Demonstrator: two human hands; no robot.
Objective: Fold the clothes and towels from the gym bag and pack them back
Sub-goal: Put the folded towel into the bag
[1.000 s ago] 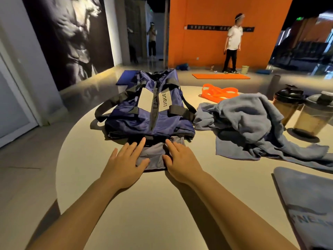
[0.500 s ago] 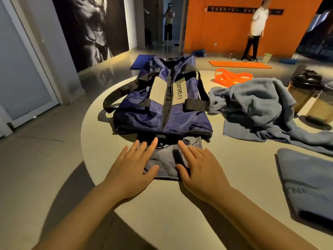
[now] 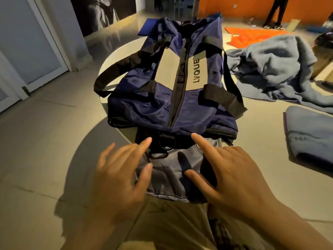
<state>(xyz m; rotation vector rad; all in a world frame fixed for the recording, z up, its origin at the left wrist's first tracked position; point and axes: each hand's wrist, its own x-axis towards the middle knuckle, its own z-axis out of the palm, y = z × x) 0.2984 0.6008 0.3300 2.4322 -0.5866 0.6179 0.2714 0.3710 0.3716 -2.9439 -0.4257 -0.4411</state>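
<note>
Nearest to us, at 6 o'clock, our two hands lie over a grey cloth [image 3: 173, 179] that sticks out from the near end of the bag [image 3: 173, 98]. Our left hand [image 3: 119, 179] is at 7 o'clock, with the fingers spread and nearly straight; it holds nothing, and its thumb and forefinger lie along the left edge of the cloth. Our right hand [image 3: 232, 177] is at 5 o'clock, also spread wide and holding nothing. Its forefinger points toward the bag's near end and its thumb lies on the cloth. We cannot tell if the palms press down or only hover just above. Under the hands, the near hem of the cloth lies on the round table [image 3: 266, 179].

Just beyond the fingertips, black rings and a buckle [image 3: 166, 143] hang at the end of the bag. The bag is dark blue, with a pale panel that carries the word LVQUE. It lies lengthwise from us toward 12 o'clock, with the zip along its top and black straps [image 3: 126, 64] falling to both sides.

At 3 o'clock a folded towel [image 3: 310, 138] lies flat on the table, apart from the bag. Farther, at 2 o'clock, a blue-grey garment [image 3: 275, 69] lies crumpled in a heap just beside the bag's right strap. Behind it, at 1 o'clock, we see something orange [image 3: 241, 39] on the table.

Far away, on the floor, there is an orange mat [image 3: 255, 30], and the legs [image 3: 275, 11] of a person stand by an orange wall.
</note>
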